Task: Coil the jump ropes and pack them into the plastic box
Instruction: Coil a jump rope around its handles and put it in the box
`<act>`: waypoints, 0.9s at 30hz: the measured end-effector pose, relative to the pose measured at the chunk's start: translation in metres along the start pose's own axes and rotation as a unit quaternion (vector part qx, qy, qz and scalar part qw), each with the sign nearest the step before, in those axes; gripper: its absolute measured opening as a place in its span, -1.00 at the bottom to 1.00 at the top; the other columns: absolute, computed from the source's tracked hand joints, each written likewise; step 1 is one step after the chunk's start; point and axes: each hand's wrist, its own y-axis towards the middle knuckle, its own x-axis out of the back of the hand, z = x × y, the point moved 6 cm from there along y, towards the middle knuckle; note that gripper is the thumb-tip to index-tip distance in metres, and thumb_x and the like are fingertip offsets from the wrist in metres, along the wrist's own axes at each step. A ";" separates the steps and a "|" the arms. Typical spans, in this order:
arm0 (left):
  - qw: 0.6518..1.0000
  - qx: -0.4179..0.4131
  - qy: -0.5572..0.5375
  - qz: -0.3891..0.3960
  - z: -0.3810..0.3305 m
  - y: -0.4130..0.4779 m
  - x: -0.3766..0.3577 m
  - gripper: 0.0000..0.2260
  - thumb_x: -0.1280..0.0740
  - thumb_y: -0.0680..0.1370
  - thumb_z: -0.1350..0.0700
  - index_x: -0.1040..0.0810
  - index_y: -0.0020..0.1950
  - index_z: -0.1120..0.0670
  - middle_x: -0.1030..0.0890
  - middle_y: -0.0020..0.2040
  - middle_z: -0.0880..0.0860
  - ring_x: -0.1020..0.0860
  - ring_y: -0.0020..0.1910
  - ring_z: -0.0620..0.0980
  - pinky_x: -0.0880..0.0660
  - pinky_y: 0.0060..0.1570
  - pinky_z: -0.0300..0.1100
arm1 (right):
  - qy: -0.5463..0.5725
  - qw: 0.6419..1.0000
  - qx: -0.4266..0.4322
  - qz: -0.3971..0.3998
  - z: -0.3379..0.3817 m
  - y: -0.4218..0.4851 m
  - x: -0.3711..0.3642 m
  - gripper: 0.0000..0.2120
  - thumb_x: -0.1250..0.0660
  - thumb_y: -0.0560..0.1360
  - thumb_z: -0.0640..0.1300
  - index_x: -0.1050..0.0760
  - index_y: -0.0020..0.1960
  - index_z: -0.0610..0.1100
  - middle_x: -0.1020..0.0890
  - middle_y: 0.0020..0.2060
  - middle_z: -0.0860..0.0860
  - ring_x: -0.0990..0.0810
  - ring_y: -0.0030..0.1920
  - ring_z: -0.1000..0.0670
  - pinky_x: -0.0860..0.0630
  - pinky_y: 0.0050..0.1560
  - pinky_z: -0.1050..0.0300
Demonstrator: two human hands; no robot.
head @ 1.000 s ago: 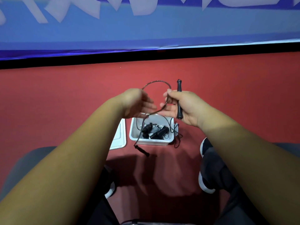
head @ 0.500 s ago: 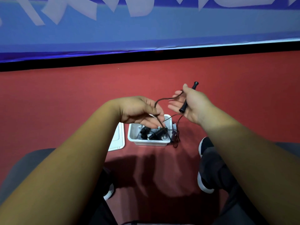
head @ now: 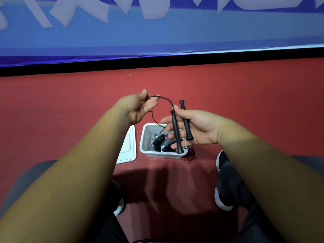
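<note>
A white plastic box (head: 145, 137) stands on the red floor in front of me, with black and grey jump ropes (head: 160, 142) lying inside it. Above the box, my right hand (head: 198, 127) holds two black handles (head: 175, 132) side by side, fingers spread under them and the thumb across them. A thin dark cord (head: 166, 99) arcs from the top of the left handle to my left hand (head: 140, 107), which pinches it between thumb and fingers. More cord hangs down into the box.
The box's white lid (head: 128, 146) lies flat on the floor just left of the box. My two shoes, the left one (head: 119, 204) and the right one (head: 222, 181), are on the floor below. A blue banner (head: 157, 32) runs along the wall behind.
The second handle has come up into my right hand beside the first. My left hand rose from over the box and now pinches the cord higher up on the left.
</note>
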 end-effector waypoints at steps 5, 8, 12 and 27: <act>0.975 0.030 0.217 -0.024 0.002 -0.006 0.008 -0.50 -0.15 0.73 -0.16 -0.52 0.17 0.30 -0.73 -0.06 0.21 -0.75 -0.20 0.02 -0.70 -0.15 -0.09 | 0.021 0.999 0.031 0.032 -0.001 0.004 -0.003 -0.51 -0.27 0.68 0.06 -0.57 0.35 -0.34 -0.58 -0.14 -0.05 -0.46 -0.26 0.08 -0.48 -0.34 0.22; 0.891 0.027 0.451 -0.054 -0.001 -0.018 0.011 -0.45 -0.14 0.73 -0.19 -0.59 0.11 0.29 -0.73 -0.05 0.22 -0.75 -0.11 0.14 -0.67 -0.08 0.02 | 0.033 0.997 0.044 0.052 0.000 0.005 -0.001 -0.58 -0.37 0.60 -0.08 -0.60 0.30 -0.39 -0.60 -0.11 -0.09 -0.43 -0.26 0.11 -0.47 -0.37 0.29; 0.782 -0.080 0.618 -0.008 -0.011 -0.018 -0.003 -0.76 -0.36 0.66 0.13 -0.58 0.29 0.19 -0.69 0.11 0.16 -0.70 0.02 0.10 -0.65 0.05 -0.01 | 0.015 0.997 0.046 0.055 0.001 0.004 -0.001 -0.68 -0.41 0.55 -0.12 -0.71 0.17 -0.34 -0.65 -0.09 -0.08 -0.43 -0.21 0.12 -0.52 -0.32 0.32; 0.819 -0.181 0.514 0.177 0.002 -0.039 -0.052 -0.88 -0.30 0.68 0.31 -0.63 0.13 0.24 -0.68 0.05 0.33 -0.66 -0.08 0.07 -0.60 0.16 0.19 | -0.037 0.999 0.030 -0.007 -0.002 0.004 -0.001 -0.71 -0.44 0.61 -0.02 -0.66 0.17 -0.24 -0.62 -0.21 -0.05 -0.66 -0.21 -0.02 -0.70 -0.18 0.02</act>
